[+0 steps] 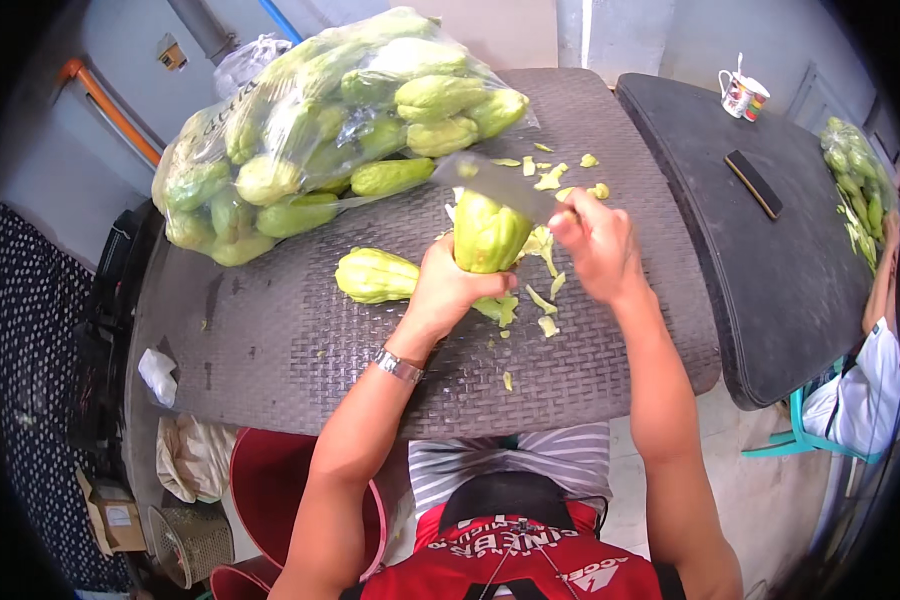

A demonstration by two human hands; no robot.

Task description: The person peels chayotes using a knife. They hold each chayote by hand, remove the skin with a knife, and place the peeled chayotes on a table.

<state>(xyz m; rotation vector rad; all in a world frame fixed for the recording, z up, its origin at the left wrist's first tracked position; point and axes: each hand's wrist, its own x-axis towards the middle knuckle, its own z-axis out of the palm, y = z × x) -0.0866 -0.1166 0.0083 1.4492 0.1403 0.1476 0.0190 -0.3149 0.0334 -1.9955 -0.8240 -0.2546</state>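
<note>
While the L hand point(448, 288) grips a green chayote point(492, 238) round its lower part, the R hand point(602, 245) is closed on a knife point(505, 188), wide blade (blurred) at the chayote's upper end; handle mostly hidden. Held chayote is over the brown woven-pattern table point(270, 350), w/ a 2nd chayote point(375, 277) lying just L of the hand & peel scraps point(540, 300) nearby. Upper L: clear plastic bag point(238, 95) full of chayotes. Far R: black table point(770, 260) w/ cup point(738, 98). Below: red bucket point(260, 470).
</note>
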